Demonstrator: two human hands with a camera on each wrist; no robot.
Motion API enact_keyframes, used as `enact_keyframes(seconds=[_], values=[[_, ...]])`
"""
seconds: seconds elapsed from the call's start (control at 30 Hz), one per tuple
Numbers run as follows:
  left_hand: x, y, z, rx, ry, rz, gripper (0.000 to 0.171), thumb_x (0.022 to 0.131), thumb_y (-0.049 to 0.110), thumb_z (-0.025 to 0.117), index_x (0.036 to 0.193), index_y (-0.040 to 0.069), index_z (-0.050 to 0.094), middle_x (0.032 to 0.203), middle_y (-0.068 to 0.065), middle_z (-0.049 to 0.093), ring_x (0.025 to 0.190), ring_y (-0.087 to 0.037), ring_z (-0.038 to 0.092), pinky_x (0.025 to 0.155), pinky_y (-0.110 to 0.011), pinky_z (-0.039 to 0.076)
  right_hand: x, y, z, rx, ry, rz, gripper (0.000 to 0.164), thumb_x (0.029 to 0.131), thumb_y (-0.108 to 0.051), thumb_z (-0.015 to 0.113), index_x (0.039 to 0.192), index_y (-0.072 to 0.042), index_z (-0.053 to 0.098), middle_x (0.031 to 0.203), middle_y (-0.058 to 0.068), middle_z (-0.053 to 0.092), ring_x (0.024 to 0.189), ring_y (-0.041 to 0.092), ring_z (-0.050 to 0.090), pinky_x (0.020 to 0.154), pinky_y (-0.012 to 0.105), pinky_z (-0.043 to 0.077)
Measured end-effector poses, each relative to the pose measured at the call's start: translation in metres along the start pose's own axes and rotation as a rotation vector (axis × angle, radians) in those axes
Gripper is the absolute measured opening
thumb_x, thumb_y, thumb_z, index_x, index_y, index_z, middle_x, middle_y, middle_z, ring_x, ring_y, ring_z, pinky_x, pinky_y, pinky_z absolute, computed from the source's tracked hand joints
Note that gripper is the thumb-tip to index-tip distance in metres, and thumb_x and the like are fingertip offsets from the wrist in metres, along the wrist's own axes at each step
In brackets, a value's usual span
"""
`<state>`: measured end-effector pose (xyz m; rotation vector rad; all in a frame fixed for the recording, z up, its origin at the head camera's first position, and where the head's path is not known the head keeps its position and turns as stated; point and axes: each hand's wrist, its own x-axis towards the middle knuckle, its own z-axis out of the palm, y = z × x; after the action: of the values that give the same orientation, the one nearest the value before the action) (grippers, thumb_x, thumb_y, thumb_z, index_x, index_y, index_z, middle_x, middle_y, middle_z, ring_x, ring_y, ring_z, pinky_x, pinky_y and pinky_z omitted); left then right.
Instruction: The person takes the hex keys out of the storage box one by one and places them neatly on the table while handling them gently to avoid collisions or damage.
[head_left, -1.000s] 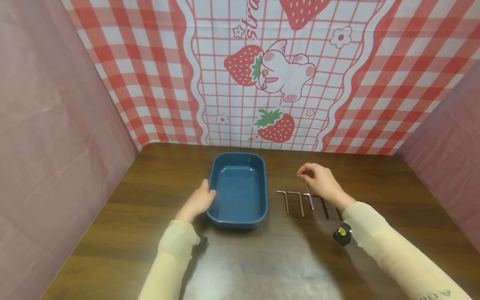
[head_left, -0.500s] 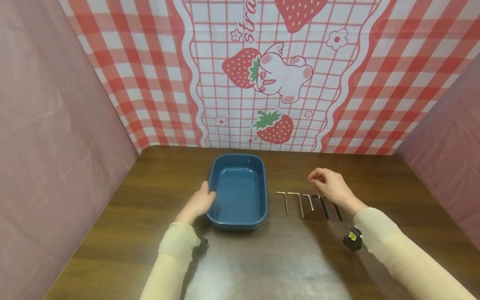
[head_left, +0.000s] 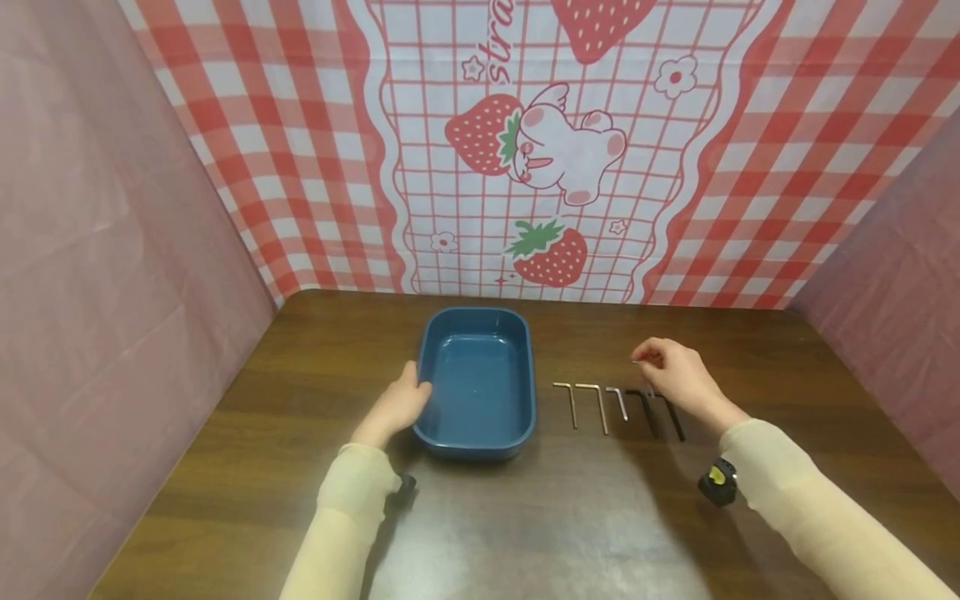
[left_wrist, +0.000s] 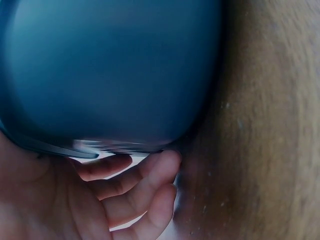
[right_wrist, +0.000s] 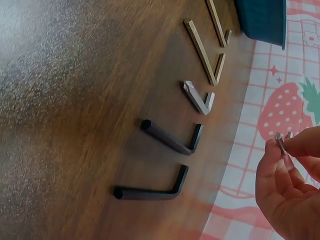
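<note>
A deep blue rectangular dish [head_left: 480, 392] stands left of the middle of the table. My left hand [head_left: 395, 404] grips its left side, thumb over the rim; in the left wrist view the fingers [left_wrist: 137, 192] bend along the outer wall. Above the right end of a row of hex keys, my right hand [head_left: 678, 379] pinches a small silver hex key [right_wrist: 280, 142] between thumb and fingertips. The row on the table holds two brass-coloured hex keys [right_wrist: 201, 54], a short silver hex key [right_wrist: 196, 98] and two black hex keys [right_wrist: 166, 136], long arms pointing towards me.
The brown wooden table [head_left: 480, 533] ends at a strawberry-print checked cloth [head_left: 551, 192] hanging behind it. Pink curtains [head_left: 127, 250] hang on both sides. A small dark device [head_left: 718, 482] sits on the right wrist.
My right hand has moved right along the row with the small silver hex key, from over the short silver one to over the black ones. The left hand and dish have stayed put.
</note>
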<state>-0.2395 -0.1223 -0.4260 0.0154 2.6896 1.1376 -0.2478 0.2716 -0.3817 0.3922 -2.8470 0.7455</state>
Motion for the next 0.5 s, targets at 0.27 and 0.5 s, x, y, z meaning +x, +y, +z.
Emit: enact_keyframes(seconds=[0.27,0.5], values=[[0.0,-0.001,0.001,0.008,0.007,0.002,0.054,0.093,0.025,0.033,0.137,-0.005,0.02,0.134,-0.03,0.039,0.119,-0.04,0.045,0.097,-0.051,0.036,-0.004,0.011,-0.001,-0.006,0.007,0.012,0.015,0.08,-0.005,0.057,0.092,-0.003,0.065,0.084,0.011,0.063,0.075,0.02,0.056,0.065,0.032,0.043],[0.0,0.0,0.0,0.008,0.015,0.01,0.053,0.093,0.025,0.033,0.135,-0.004,0.022,0.133,-0.03,0.041,0.118,-0.04,0.046,0.097,-0.051,0.037,-0.006,0.021,-0.003,-0.022,0.031,0.034,0.013,0.079,-0.006,0.058,0.09,-0.004,0.065,0.081,0.009,0.065,0.074,0.019,0.056,0.064,0.031,0.043]])
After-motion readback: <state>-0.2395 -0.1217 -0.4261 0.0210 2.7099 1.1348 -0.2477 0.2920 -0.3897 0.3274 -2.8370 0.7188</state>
